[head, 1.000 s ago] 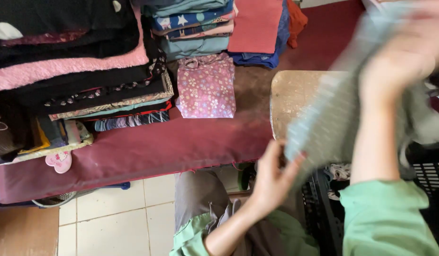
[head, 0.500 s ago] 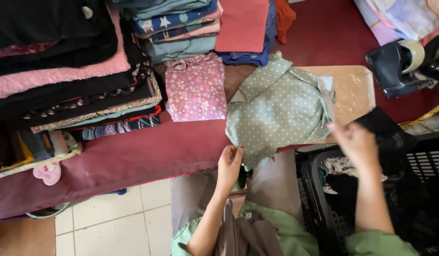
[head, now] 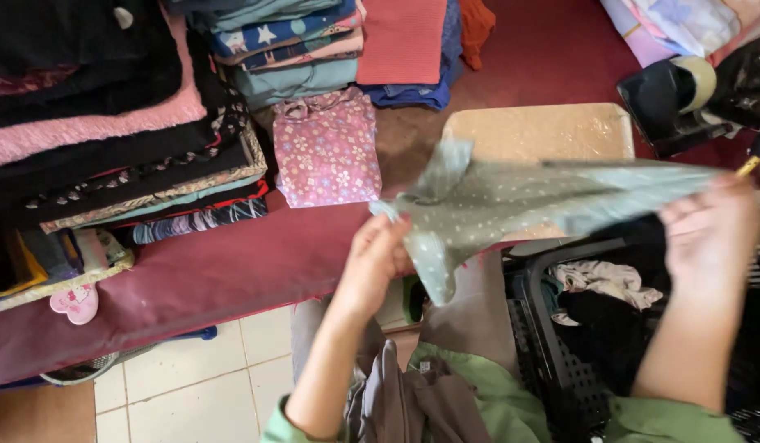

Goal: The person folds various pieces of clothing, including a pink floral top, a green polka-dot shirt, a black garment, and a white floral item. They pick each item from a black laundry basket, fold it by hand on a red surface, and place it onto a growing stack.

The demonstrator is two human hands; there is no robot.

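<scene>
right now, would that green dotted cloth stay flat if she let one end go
Probably not: the green dotted cloth sags and creases between the left hand and right hand, so it looks floppy. It seems light, since fingertips alone hold it stretched.

Grey-green dotted garment: soft cloth, stretched out sideways in mid-air, one corner drooping at left. Hangs above the table edge and black basket, in front of a tan board.

Two hands, one dotted garment, one black basket.
</scene>
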